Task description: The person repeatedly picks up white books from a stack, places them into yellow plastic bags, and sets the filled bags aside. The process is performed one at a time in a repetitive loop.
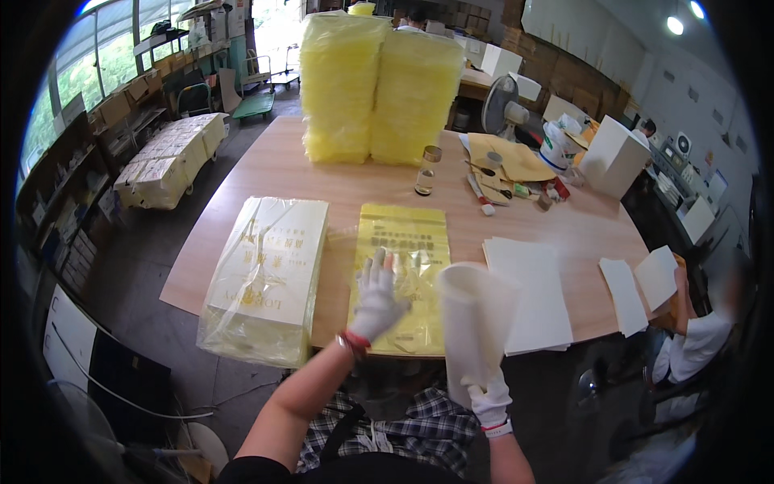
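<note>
My left hand (380, 298), in a white glove, is over the flat yellow plastic bag (415, 327) in front of me, fingers stretched and apart. At the table's near edge my right hand (488, 401), also gloved, grips the lower end of a white sheet (476, 323) curled into a loose roll. The roll stands up beside the bag's right edge and is slightly blurred. Left of the bag lies a stack of pale printed sheets (270, 266) in clear plastic wrapping. A pile of plain white sheets (532, 294) lies to the right of the roll.
Tall stacks of yellow plastic bags (343, 97) rise at the table's back. A glass jar (425, 171), brown paper (504, 153), a fan (501, 105) and a white box (613, 157) stand or lie nearby. A co-worker (701, 339) sits at right with white sheets. Bundles (173, 157) stand at left.
</note>
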The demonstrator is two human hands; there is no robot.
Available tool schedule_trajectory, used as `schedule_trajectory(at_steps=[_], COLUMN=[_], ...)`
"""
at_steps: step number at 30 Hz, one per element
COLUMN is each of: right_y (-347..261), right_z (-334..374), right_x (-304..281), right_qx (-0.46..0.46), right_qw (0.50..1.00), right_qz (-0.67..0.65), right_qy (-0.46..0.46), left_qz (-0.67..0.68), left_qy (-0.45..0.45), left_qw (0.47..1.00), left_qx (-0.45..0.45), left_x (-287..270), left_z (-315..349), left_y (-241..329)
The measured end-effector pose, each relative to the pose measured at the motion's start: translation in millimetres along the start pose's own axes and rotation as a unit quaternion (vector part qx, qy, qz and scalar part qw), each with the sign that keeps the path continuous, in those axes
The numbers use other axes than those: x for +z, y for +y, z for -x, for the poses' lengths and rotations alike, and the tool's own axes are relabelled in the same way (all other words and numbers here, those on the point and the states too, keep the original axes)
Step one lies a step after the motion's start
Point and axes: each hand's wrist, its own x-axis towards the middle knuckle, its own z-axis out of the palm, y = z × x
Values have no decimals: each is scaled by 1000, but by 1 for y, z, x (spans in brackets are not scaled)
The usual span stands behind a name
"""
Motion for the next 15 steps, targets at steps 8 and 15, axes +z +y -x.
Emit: schedule_trajectory(at_steps=[8,15], right_y=[28,31], right_z=[-39,-42], right_x=[32,67], right_qx=[95,237], right_qw=[880,967], right_qz=[233,76], right_qy=[-402,-45], left_qz=[1,12], left_qy=[-364,-271], left_qw=[917,961], left_qx=[164,60], left_x=[32,40], left_z=[52,78], left_y=[83,16])
